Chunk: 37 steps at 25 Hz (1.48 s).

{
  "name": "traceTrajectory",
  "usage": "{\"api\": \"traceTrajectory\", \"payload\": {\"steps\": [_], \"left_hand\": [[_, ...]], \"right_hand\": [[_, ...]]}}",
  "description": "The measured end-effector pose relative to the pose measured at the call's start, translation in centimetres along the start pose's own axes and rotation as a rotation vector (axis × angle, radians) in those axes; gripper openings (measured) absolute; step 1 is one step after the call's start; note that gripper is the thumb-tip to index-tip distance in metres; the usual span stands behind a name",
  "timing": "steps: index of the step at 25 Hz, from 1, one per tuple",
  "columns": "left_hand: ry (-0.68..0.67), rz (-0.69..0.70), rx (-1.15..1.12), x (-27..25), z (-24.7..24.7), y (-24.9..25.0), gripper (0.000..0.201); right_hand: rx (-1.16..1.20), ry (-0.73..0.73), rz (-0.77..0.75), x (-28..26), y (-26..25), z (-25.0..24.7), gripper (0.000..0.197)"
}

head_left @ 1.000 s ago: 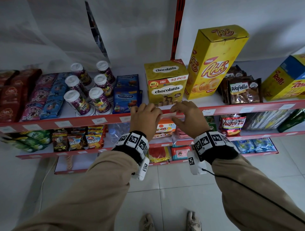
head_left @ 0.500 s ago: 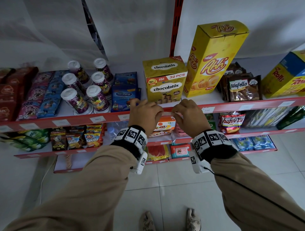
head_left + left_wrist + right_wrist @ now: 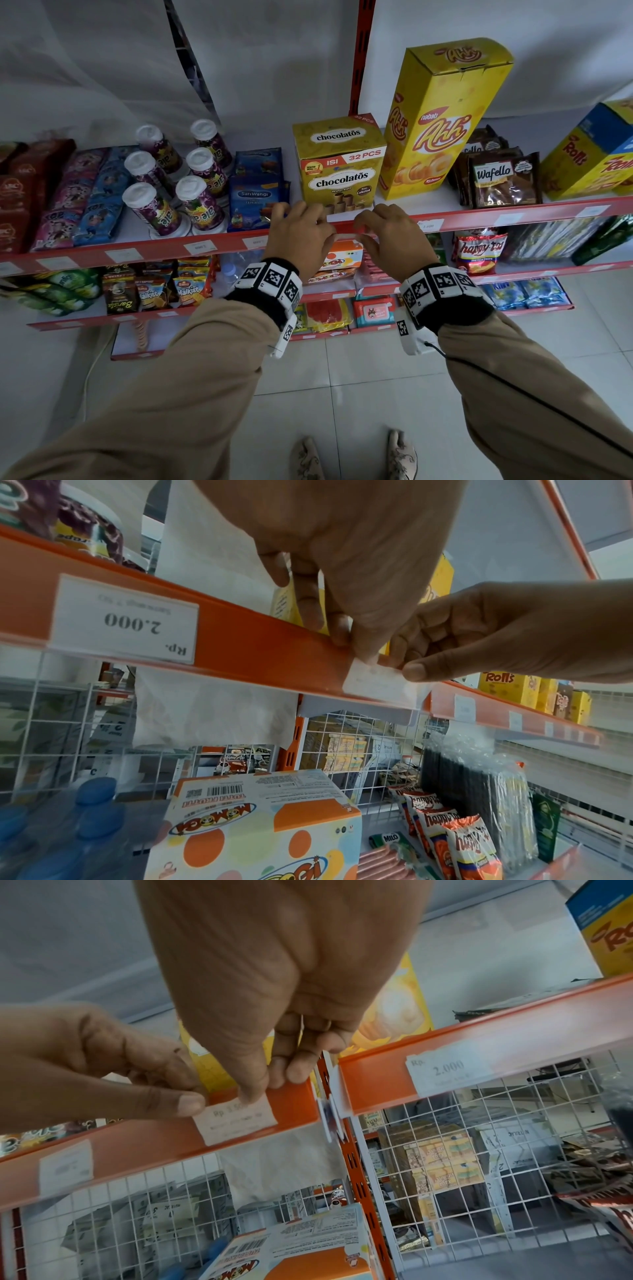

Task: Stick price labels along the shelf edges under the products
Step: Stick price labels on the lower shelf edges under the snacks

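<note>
A small white price label [image 3: 377,685] [image 3: 236,1121] lies on the front of the red shelf edge [image 3: 164,250], just under the chocolatos box [image 3: 339,164]. My left hand [image 3: 301,233] [image 3: 346,639] pinches the label's left end, thumb in front and fingers curled over the top of the edge. My right hand [image 3: 387,236] [image 3: 270,1080] holds the label's right part the same way, thumb on its face. In the head view both hands hide most of the label.
Other labels sit along the same edge, one reading Rp. 2.000 [image 3: 126,620] to the left and another [image 3: 445,1072] to the right. A tall yellow Ahh box [image 3: 435,116], Wafello packs [image 3: 503,181] and purple cups [image 3: 150,205] stand on the shelf. Lower shelves hold a Momogi box [image 3: 260,829].
Both hands stay at the same spot on the shelf edge under the chocolatos box; only the head view has shifted a little.
</note>
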<state>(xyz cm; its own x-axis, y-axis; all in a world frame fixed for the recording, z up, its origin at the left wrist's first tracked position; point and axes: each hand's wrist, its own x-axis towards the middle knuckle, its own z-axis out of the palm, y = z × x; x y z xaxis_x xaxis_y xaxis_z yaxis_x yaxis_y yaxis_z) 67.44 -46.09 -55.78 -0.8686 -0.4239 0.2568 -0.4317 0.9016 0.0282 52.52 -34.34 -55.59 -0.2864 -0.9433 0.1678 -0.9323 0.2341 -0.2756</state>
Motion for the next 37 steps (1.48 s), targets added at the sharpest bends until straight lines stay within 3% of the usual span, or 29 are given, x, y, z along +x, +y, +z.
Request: {"api": "traceTrajectory", "payload": {"steps": [15, 21, 33, 37], "left_hand": [[-0.001, -0.053, -0.035, -0.2, 0.4, 0.0, 0.024], [0.073, -0.098, -0.1, -0.2, 0.0, -0.1, 0.011], [0.001, -0.156, -0.017, -0.7, -0.4, -0.5, 0.012], [-0.014, -0.21, -0.008, -1.7, -0.7, -1.1, 0.019]], "right_hand": [[-0.13, -0.062, 0.082, 0.0, -0.2, 0.5, 0.021], [-0.115, 0.001, 0.094, 0.0, -0.4, 0.5, 0.015], [-0.184, 0.067, 0.176, 0.0, -0.9, 0.3, 0.019], [-0.16, 0.09, 0.089, 0.0, -1.9, 0.6, 0.027]]}}
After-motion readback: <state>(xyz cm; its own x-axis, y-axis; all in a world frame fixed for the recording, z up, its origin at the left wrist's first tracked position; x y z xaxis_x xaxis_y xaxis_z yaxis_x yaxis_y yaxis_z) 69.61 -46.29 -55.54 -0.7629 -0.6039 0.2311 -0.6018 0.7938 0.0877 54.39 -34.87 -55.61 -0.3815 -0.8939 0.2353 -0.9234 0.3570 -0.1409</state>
